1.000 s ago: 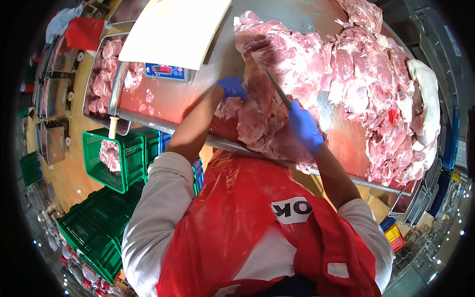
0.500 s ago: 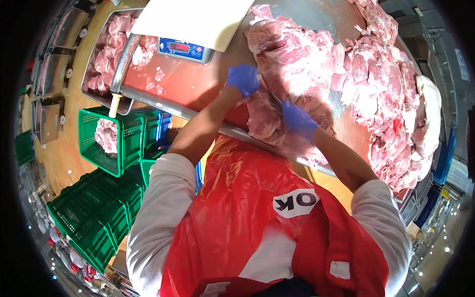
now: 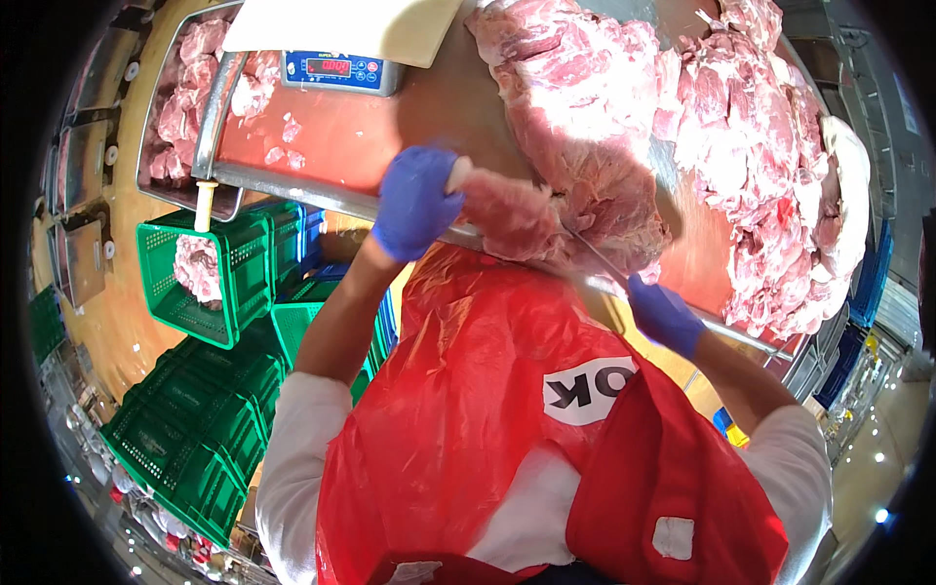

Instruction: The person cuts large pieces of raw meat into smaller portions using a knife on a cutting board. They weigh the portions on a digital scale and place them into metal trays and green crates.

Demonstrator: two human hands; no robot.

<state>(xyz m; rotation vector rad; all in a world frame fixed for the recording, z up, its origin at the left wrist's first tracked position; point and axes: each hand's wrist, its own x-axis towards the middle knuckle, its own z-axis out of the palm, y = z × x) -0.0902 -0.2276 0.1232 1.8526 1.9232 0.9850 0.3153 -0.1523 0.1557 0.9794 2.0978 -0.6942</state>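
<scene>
I see a long, raw, pink strip of meat (image 3: 512, 213), soft and moist, a little blurred, with a pale, whitish bit at the end beside the thumb. It stretches across the near side of the shiny, reddish-looking metal table (image 3: 361, 136), close to the front edge. Its right end meets a broad, raw slab of pink meat (image 3: 595, 127), marbled with white fat, glaring almost white under the light and darker red at its near end. From my view I cannot tell how much of the strip is joined to the slab.

On the left I have the blue-gloved left hand (image 3: 419, 203) closed in a fist on the strip's left end, fingers curled with no gap that I can make out, the meat drawn out sideways from it. On the right, the blue-gloved right hand (image 3: 666, 317) is closed around the handle of a thin, grey-bladed knife (image 3: 597, 255); the glove hides the handle from me. The blade slants up and to the left, its tip at the place where strip and slab meet. I cannot tell how deep the tip sits in the meat.
</scene>
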